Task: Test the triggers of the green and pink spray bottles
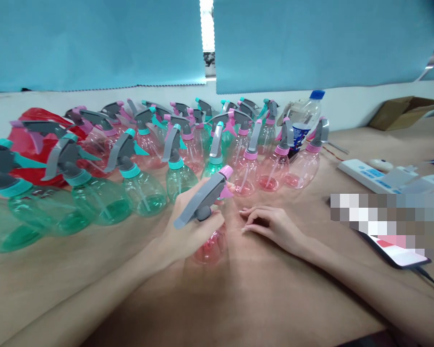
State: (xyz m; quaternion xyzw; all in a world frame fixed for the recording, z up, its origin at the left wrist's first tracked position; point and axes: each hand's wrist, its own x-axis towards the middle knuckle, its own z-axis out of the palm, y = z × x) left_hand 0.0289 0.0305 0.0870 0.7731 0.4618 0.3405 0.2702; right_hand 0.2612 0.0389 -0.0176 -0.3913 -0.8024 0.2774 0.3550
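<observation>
Left hand [191, 226]: pink spray bottle [209, 246] held, fingers wrapped around it | right hand [271, 226]: fingers loosely curled, nothing held, resting on surface [260, 299] | green and pink spray bottles [144, 193]: left standing in rows, not held

Rows of spray bottles [144, 193] are crowding along the back edge of the table [275, 303], running out to its left edge. A water bottle [305, 115] is standing behind their right end, a cardboard box [401, 113] is sitting in the back right corner, and what seems to be a phone [398, 253] is lying by the right edge.
</observation>
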